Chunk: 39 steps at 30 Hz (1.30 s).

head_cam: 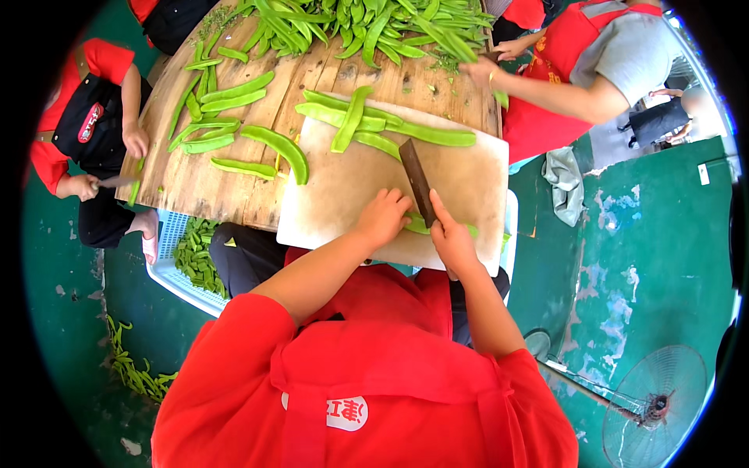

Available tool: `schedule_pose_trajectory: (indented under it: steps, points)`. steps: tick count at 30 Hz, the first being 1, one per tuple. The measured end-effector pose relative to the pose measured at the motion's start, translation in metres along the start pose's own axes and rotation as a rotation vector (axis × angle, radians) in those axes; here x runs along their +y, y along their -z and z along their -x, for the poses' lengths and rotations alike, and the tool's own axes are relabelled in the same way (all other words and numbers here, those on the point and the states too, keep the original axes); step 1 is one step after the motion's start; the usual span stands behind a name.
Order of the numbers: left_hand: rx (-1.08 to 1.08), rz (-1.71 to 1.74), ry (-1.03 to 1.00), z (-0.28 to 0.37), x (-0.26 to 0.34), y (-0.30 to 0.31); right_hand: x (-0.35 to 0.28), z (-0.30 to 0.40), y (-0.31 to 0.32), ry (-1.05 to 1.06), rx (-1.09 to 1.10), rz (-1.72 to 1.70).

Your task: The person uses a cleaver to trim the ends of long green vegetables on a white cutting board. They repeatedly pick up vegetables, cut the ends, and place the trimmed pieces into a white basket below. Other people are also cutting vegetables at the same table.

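Note:
My right hand (453,243) grips a kitchen knife (416,178), its dark blade pointing up and left over a white cutting board (345,205). Beneath the knife, a green bean pod (418,224) lies near the board's lower edge, partly hidden by both hands. My left hand (383,216) is at the pod's left end, fingers bent; whether it grips or only presses the pod is unclear. Several whole pods (439,134) lie on the board's upper part, one crossing over others. More long pods (281,149) rest on the wooden table (257,205) left of the board.
A large heap of pods (374,23) covers the table's far side. A blue plastic basket (175,281) with cut pods stands below the table. One co-worker's hand (88,187) holds a knife at left; another co-worker's hand (483,73) is at upper right. A fan (655,409) stands lower right.

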<state>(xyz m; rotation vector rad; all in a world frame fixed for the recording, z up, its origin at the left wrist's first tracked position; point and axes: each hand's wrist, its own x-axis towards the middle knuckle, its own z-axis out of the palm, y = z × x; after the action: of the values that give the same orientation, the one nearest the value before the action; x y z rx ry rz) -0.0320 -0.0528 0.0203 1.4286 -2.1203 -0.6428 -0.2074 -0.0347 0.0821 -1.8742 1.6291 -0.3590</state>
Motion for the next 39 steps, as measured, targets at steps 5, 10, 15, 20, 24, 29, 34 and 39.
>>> schedule_pose_trajectory:
  steps: [5,10,15,20,24,29,34,39]
  points:
    - [-0.033,0.013,0.024,0.0,-0.002,-0.003,-0.003,0.002,-0.005,0.045,0.044,0.034]
    - [-0.005,0.057,-0.079,0.001,-0.015,-0.002,-0.008,-0.002,0.006,-0.052,-0.036,-0.076]
    - [-0.005,0.063,-0.087,0.002,-0.02,-0.001,-0.033,0.001,0.019,-0.082,0.014,-0.175]
    - [-0.009,0.049,-0.034,0.004,-0.012,0.002,-0.009,-0.01,-0.007,0.061,0.022,-0.032]
    - [0.02,0.059,0.018,0.0,-0.014,-0.001,-0.032,-0.008,0.001,0.039,0.04,-0.128]
    - [0.044,0.079,0.021,0.01,-0.01,0.002,-0.019,-0.009,-0.015,0.056,0.009,-0.091]
    - [0.081,0.11,-0.016,0.003,-0.018,0.004,-0.022,-0.023,-0.023,0.081,0.022,-0.062]
    - [0.074,0.175,-0.075,0.01,-0.031,-0.002,-0.024,-0.018,-0.021,0.061,0.012,-0.182]
